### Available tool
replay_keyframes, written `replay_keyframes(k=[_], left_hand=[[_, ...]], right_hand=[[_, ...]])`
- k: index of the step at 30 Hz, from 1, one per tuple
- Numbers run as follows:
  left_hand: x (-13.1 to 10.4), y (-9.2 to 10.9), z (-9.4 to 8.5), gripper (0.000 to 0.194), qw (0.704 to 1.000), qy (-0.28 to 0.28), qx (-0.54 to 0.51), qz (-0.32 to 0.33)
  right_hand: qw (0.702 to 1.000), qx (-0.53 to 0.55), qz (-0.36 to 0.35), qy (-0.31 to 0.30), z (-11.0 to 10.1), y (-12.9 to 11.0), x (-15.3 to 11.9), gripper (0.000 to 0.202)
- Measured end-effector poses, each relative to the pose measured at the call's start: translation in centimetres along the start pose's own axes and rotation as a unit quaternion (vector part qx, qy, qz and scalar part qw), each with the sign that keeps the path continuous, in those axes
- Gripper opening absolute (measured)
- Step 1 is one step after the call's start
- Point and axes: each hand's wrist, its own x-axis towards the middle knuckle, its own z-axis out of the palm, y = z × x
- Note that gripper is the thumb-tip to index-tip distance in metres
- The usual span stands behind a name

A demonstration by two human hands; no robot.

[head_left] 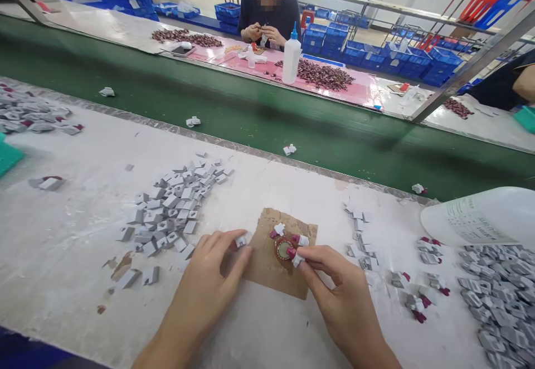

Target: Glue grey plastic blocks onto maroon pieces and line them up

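Observation:
My left hand (215, 268) pinches a small grey plastic piece (241, 241) between thumb and forefinger, left of a brown cardboard sheet (278, 285). On the cardboard sits a small round dish (285, 249) with a brownish rim. My right hand (334, 280) is closed on a small white and maroon plastic part (296, 256), its maroon end at the dish's right edge. Two similar white and maroon parts, one upper left (277, 230) and one upper right (301, 239), lie by the dish. What the dish contains is hard to make out.
A pile of grey pieces (175, 204) lies left of the cardboard. More grey pieces (499, 296) heap at the right, near a white tub (480, 215) on its side. Beyond runs a green conveyor belt (234, 118) carrying scattered parts. A co-worker (270, 12) sits across it.

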Motion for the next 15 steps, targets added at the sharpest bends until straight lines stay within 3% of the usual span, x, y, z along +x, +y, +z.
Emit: replay_keyframes(k=[8,15], left_hand=[[0.2,-0.7,-0.7,0.028,0.998,-0.030,-0.049,0.040],[0.2,-0.6,-0.1,0.022,0.999,0.025,-0.026,0.040]], right_hand=[[1.000,-0.011,-0.020,0.010,0.5,-0.1,-0.1,0.018],[0.994,0.086,0.073,0.006,-0.6,-1.0,-0.3,0.021]])
